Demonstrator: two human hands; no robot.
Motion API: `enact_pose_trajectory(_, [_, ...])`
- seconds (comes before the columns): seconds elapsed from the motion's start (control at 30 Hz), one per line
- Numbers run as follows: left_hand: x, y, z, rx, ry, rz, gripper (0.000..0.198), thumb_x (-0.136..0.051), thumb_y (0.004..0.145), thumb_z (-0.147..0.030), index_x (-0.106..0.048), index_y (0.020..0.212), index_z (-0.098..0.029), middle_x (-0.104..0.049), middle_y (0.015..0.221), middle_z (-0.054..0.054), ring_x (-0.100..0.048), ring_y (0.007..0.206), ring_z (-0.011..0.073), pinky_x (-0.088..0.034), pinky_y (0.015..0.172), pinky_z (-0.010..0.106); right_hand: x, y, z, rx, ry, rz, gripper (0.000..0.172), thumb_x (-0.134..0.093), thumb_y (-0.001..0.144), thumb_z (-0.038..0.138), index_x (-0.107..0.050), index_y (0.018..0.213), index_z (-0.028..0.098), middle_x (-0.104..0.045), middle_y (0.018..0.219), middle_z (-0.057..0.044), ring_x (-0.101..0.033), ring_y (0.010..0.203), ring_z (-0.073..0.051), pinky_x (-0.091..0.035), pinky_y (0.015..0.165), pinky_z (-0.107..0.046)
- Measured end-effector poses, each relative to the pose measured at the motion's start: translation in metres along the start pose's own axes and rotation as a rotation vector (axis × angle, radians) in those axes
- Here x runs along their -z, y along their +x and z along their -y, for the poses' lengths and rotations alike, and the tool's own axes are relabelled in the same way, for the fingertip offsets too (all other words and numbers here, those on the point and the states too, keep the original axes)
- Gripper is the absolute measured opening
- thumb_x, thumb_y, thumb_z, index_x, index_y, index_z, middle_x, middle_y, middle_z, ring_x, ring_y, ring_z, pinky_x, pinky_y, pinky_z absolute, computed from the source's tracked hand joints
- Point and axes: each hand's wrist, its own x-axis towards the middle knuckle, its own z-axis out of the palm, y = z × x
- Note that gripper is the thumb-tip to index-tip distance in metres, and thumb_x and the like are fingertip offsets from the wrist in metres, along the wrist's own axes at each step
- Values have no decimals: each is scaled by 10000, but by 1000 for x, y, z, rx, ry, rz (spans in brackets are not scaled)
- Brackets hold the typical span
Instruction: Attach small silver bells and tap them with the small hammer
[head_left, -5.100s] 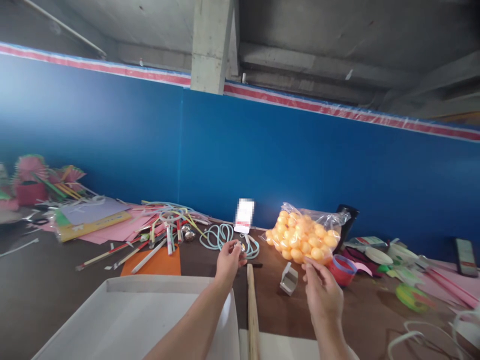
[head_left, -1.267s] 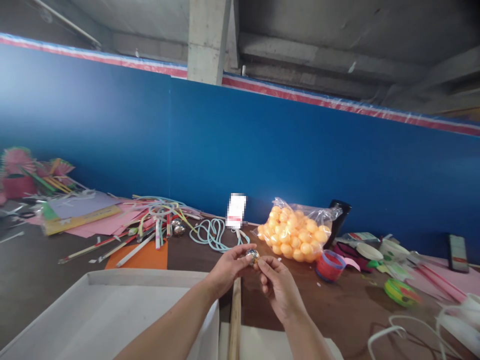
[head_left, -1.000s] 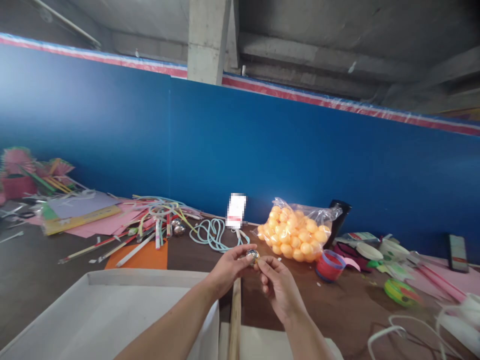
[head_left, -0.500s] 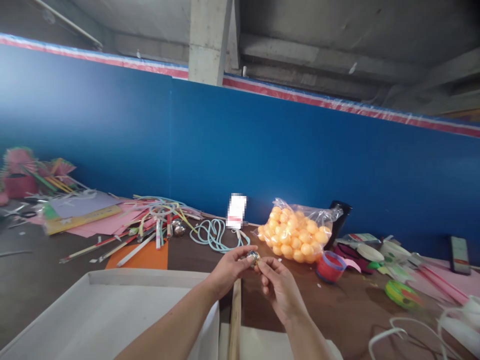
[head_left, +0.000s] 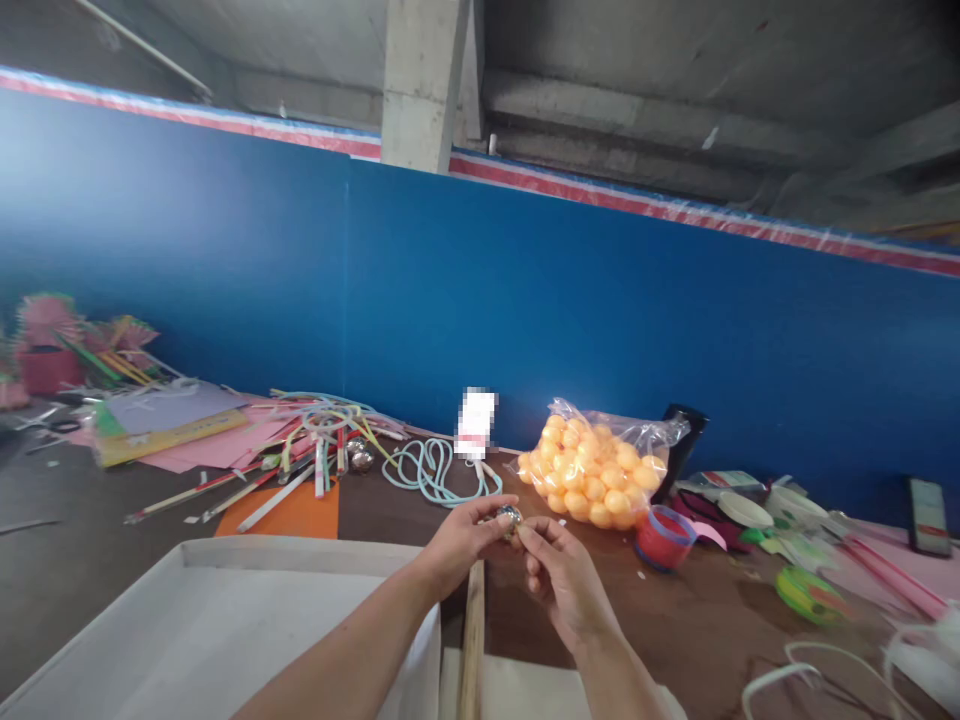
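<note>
My left hand [head_left: 459,548] is closed, its thumb and fingers gripping a small shiny silver ball [head_left: 511,517] above the brown table. My right hand [head_left: 564,578] meets the ball from the right in a pinch, thumb against fingertips at its lower edge. What lies between the right fingertips is too small to make out. Beneath the hands a wooden strip [head_left: 472,640] runs toward me. A coil of light-blue cord [head_left: 427,472] lies just beyond the left hand. More silver balls [head_left: 361,457] rest farther left.
A white tray [head_left: 300,553] stands at the front left. Behind the hands sit a clear bag of orange balls [head_left: 592,470] and a red tape roll [head_left: 664,538]. Paper and sticks [head_left: 262,495] litter the left, while a phone [head_left: 928,515] leans at right. A blue partition [head_left: 525,290] closes the back.
The whole view has shifted slightly, moving the scene a little to the right. Both hands keep nearly the same hold around the silver ball.
</note>
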Motion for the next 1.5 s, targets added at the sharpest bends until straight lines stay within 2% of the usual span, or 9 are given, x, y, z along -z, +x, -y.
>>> enact_pose_trajectory(0.23, [0,-1,-1,-14,24,4,425,-658,699,-306,-589,1073,-117,-594,825,66,-586,737,159,-457,758,361,0,-1,0,-6,-17,-17,216,-713,667,318,-587,708,148,-565,617,23,-380,450,-22,-344,367,-109])
enact_pose_trajectory(0.6, [4,2,1,-76,291,-50,417,-618,724,-336,-602,1095,-147,-631,857,71,-591,795,169,-441,789,310,-2,0,-4,22,-63,-40,229,-692,678,338,-561,717,154,-566,659,20,-425,489,-43,-400,389,-129])
enact_pose_trajectory(0.8, [4,1,-3,-123,404,-50,403,-621,716,-300,-613,1092,-155,-633,965,96,-596,831,188,-452,765,288,-2,3,-8,56,-88,-36,245,-694,668,331,-517,696,164,-535,604,40,-422,458,-52,-395,367,-153])
enact_pose_trajectory(1.0, [-2,2,-2,-79,369,-59,383,-605,725,-317,-609,1061,-132,-636,775,60,-597,707,152,-471,708,278,-2,3,-9,67,-152,-73,262,-661,697,374,-497,701,170,-541,595,44,-409,402,-37,-333,334,-139])
enact_pose_trajectory(1.1, [-1,5,3,-52,328,-124,382,-632,699,-321,-612,1030,-133,-630,786,60,-600,694,149,-487,681,277,-2,5,-11,97,-183,-99,268,-637,711,404,-513,733,167,-542,600,39,-393,394,-35,-321,330,-140])
enact_pose_trajectory(1.23, [7,11,9,-25,268,-296,400,-644,687,-333,-589,1024,-126,-619,805,67,-606,665,154,-510,613,287,1,7,-14,105,-268,-148,291,-588,728,452,-516,778,174,-559,637,23,-419,412,-55,-330,334,-154])
enact_pose_trajectory(1.3, [13,13,9,-39,209,-422,387,-647,688,-330,-583,1011,-127,-610,812,65,-610,662,149,-517,608,286,3,7,-17,94,-426,-135,293,-552,741,470,-512,755,180,-565,622,16,-445,407,-73,-321,328,-166])
enact_pose_trajectory(1.37, [19,15,9,-58,123,-496,374,-642,696,-340,-580,1001,-131,-602,804,60,-612,656,141,-523,616,288,4,4,-23,97,-623,-75,289,-514,760,474,-513,741,186,-571,599,12,-481,409,-96,-330,346,-186])
enact_pose_trajectory(1.5, [23,16,8,-93,42,-560,384,-674,669,-343,-589,984,-140,-600,785,54,-617,638,139,-527,591,280,-1,-6,-37,152,-984,-4,288,-549,737,464,-543,858,202,-631,663,-12,-604,610,-171,-397,537,-246])
